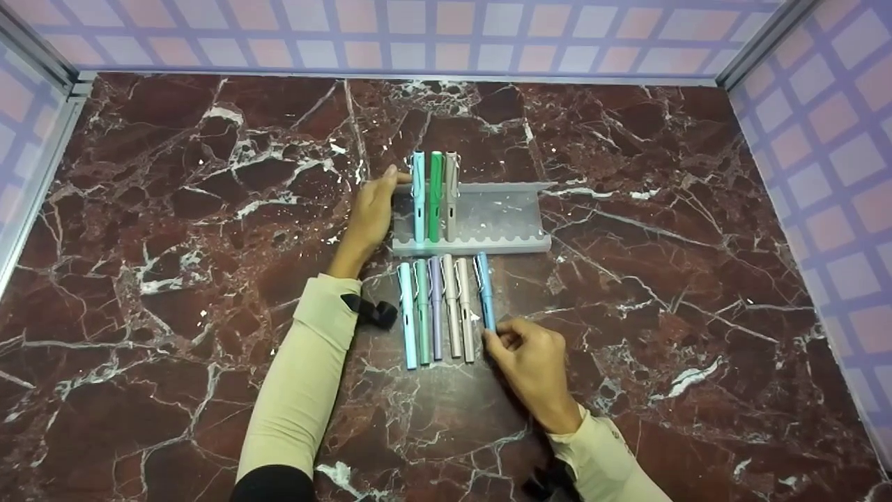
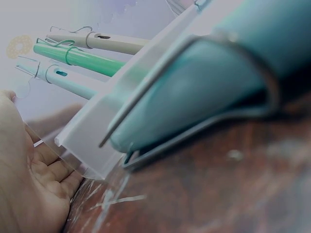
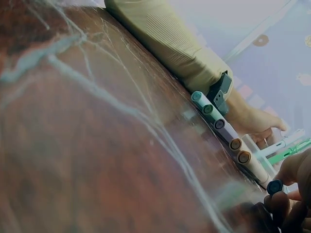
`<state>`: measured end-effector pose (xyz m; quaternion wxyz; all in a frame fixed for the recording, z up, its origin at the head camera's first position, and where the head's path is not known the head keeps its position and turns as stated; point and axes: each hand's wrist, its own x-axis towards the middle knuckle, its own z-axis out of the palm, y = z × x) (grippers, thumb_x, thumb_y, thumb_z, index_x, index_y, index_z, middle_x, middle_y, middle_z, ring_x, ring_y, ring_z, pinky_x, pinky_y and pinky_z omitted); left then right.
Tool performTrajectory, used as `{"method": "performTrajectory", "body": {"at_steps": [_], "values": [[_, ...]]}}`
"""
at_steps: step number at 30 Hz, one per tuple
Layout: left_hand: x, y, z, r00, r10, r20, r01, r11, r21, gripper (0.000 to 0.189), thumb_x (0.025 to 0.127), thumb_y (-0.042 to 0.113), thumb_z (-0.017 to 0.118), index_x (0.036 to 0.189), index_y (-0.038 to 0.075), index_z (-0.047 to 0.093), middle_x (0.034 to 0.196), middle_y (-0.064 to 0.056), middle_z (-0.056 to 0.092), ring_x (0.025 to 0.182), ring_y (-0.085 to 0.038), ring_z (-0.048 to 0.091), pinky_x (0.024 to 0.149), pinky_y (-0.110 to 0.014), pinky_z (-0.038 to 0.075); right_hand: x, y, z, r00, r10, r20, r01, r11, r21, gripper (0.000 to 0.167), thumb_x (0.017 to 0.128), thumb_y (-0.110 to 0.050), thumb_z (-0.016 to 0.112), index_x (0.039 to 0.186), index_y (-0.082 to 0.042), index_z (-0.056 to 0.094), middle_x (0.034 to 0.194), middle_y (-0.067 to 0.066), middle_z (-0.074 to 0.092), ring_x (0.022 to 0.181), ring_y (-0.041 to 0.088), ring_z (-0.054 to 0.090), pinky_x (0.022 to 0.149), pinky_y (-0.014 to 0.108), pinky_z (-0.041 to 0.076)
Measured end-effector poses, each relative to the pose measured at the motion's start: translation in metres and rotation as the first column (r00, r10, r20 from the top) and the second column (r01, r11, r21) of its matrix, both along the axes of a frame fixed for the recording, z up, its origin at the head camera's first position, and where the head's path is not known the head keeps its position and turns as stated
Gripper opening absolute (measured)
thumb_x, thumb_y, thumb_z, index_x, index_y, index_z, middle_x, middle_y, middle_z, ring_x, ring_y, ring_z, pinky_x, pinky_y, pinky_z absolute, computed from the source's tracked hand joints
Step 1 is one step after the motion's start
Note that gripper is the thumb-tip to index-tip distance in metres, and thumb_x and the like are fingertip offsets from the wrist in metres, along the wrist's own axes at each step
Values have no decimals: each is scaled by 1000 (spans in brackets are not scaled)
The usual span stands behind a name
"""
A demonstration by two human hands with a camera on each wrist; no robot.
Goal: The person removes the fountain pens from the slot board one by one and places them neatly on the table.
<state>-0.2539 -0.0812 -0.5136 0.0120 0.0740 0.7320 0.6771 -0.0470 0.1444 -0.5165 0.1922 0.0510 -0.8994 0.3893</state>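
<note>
A clear plastic pen stand (image 1: 498,216) with a scalloped front ledge holds three capped pens at its left: light blue (image 1: 419,199), green (image 1: 435,199) and grey-brown (image 1: 451,199). My left hand (image 1: 373,213) grips the stand's left edge, its curled fingers showing through the plastic in the left wrist view. My right hand (image 1: 533,359) pinches the lower end of a blue pen (image 1: 485,289), whose clip end points towards the stand. Left of that pen lies a row of several pens, among them a pale blue one (image 1: 408,317), a green one (image 1: 422,314) and a purple one (image 1: 436,310).
Two beige-toned pens (image 1: 452,307) end the row at its right. Everything stands on a dark red marbled table (image 1: 662,230). Checked panels (image 1: 446,35) wall the back and both sides. A black wrist camera (image 1: 376,312) sits close to the row's left end.
</note>
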Motion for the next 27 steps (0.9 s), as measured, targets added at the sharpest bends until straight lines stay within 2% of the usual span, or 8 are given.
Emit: {"method": "performTrajectory", "body": {"at_steps": [6, 10, 14, 17, 20, 27], "values": [[0, 0, 0, 1000, 3, 15, -2, 999, -43, 51, 110, 34, 31, 118, 0, 68, 101, -19, 71, 77, -21, 62, 68, -28, 51, 0, -2, 2, 1000, -8, 24, 8, 1000, 17, 12, 77, -7, 83, 73, -2, 72, 60, 2, 68, 49, 10, 59, 48, 16, 49], [-1, -1, 0, 1000, 1, 11, 0, 999, -39, 51, 110, 33, 31, 118, -2, 68, 102, -20, 70, 79, -21, 62, 72, -28, 52, 0, -2, 4, 999, -1, 52, 0, 1000, 17, 14, 77, -8, 83, 74, -2, 72, 62, 1, 68, 51, 9, 59, 49, 18, 51], [-1, -2, 0, 1000, 3, 13, -3, 999, -42, 51, 110, 33, 31, 117, -2, 68, 99, -20, 69, 77, -21, 62, 69, -28, 52, 1, -3, 5, 997, 19, 71, -20, 1000, 23, 16, 78, -10, 84, 75, -3, 70, 63, 2, 67, 52, 10, 60, 49, 19, 52], [0, -2, 0, 1000, 2, 10, -1, 999, -46, 51, 110, 33, 31, 118, -2, 68, 100, -21, 70, 78, -21, 62, 70, -29, 52, 1, -3, 5, 997, 31, 72, -33, 999, 36, 18, 78, -11, 85, 75, -3, 69, 63, 2, 67, 53, 11, 60, 49, 20, 52], [-1, -1, 0, 1000, 2, -2, -2, 999, -34, 51, 110, 31, 31, 117, -3, 68, 103, -21, 70, 83, -21, 64, 77, -29, 52, 1, -2, 4, 997, 38, 68, -41, 998, 43, 19, 78, -13, 86, 74, -5, 69, 63, 1, 66, 53, 10, 59, 49, 20, 52], [-1, 0, 0, 1000, 4, -21, -5, 1000, -25, 50, 110, 30, 31, 115, -3, 69, 102, -22, 70, 81, -23, 63, 74, -28, 51, -4, 4, 2, 997, 39, 64, -40, 999, 14, 19, 83, -17, 82, 73, -6, 70, 62, 1, 66, 51, 8, 57, 48, 20, 50]]}}
